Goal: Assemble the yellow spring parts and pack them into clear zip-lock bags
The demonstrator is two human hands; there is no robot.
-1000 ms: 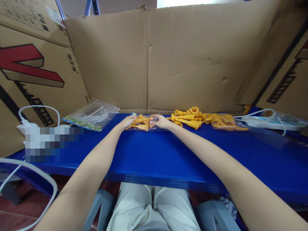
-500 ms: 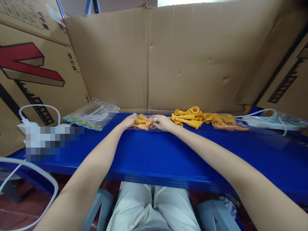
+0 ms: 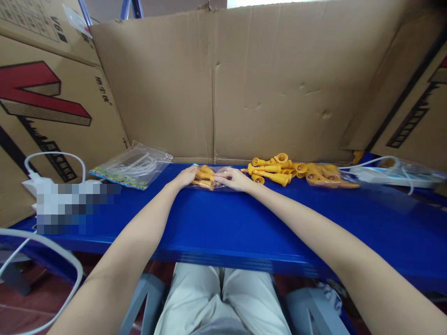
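A small clear bag of yellow plastic parts (image 3: 206,178) lies at the far side of the blue table (image 3: 223,223). My left hand (image 3: 185,177) is closed on the bag's left end. My right hand (image 3: 234,178) rests over its right end, fingers curled on the plastic. Just to the right sits a loose pile of yellow trumpet-shaped parts (image 3: 272,168), and beyond it another clear bag of the same parts (image 3: 328,175).
Cardboard walls (image 3: 279,79) enclose the table's back and sides. A clear bag with white cord (image 3: 134,165) lies at the back left, a white charger and cable (image 3: 38,179) further left. A white power strip (image 3: 394,173) sits at the far right.
My right hand has slid left over the bag, covering more of it. The bag looks more bunched between my hands. My left hand has barely moved.
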